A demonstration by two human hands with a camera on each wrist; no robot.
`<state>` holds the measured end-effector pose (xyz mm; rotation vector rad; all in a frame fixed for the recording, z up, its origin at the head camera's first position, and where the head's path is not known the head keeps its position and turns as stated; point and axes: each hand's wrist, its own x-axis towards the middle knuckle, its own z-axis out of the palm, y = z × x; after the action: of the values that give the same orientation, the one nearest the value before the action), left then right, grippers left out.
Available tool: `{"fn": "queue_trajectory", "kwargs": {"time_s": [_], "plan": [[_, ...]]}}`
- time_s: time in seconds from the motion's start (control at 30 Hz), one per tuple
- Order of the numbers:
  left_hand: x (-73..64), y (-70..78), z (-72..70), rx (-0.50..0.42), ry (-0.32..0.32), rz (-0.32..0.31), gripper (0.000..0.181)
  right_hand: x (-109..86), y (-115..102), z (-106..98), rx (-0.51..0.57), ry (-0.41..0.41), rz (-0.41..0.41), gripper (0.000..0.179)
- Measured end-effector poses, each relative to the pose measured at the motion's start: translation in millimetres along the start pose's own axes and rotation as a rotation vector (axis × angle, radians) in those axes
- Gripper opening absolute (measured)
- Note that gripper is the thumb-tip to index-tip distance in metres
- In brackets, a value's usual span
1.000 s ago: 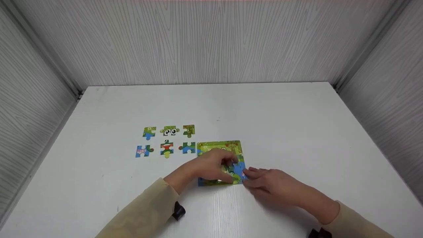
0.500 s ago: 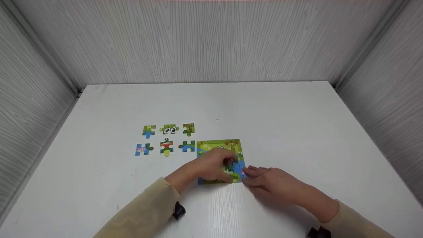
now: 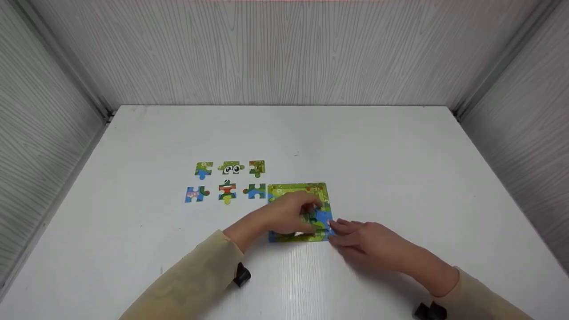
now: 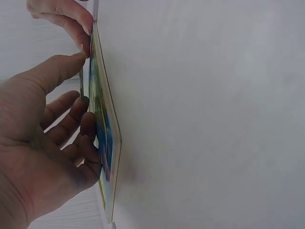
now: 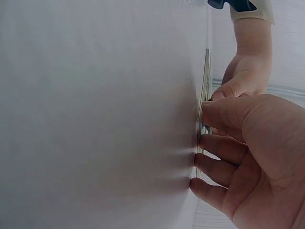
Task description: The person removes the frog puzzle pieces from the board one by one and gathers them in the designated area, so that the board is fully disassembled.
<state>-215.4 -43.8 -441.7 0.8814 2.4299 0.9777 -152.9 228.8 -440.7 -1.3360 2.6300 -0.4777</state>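
My left hand (image 3: 286,215) is over a square, green-and-blue puzzle board (image 3: 297,186) with a raised border. Seen edge-on in the left wrist view, a thin puzzle piece (image 4: 81,78) is pinched between its thumb and fingertips, just above the board's surface. The back of the hand hides much of the board in the head view. At the board's lower right edge, my right hand (image 3: 373,244) touches the border with its thumb and fingertips. Its fingers are nearly straight, and the lower ones rest on the table in the right wrist view.
Left of the board, several loose puzzle pieces lie in two rows; among them are one with cartoon eyes (image 3: 232,168) and one with a red mouth (image 3: 227,191). Grey wood-grain panels (image 3: 284,53) surround the white table (image 3: 378,146) at the back and sides.
The head view has tilted slightly, so everything sits a little higher in it. The left hand shifts only slightly over the board. The right hand stays at the board's edge.
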Motion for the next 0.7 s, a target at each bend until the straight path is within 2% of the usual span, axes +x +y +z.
{"fn": "queue_trajectory", "kwargs": {"time_s": [0.17,0.43,0.6,0.7], "plan": [[-1.0,-1.2,-4.0,-0.035,-0.002,-0.001,0.053,-0.4,0.4,0.1,0.008,-0.011,0.010,0.037],[-9.8,-2.7,-10.9,-0.067,0.017,-0.010,0.054,0.1,-0.4,-0.9,0.031,-0.016,0.028,0.036],[-21.0,-5.3,-19.5,-0.070,0.062,0.012,0.055,0.6,0.6,-0.1,0.027,-0.022,0.036,0.037],[-31.6,-6.4,-27.2,-0.057,0.093,0.000,0.054,1.2,0.8,0.3,0.026,-0.032,0.049,0.037]]}}
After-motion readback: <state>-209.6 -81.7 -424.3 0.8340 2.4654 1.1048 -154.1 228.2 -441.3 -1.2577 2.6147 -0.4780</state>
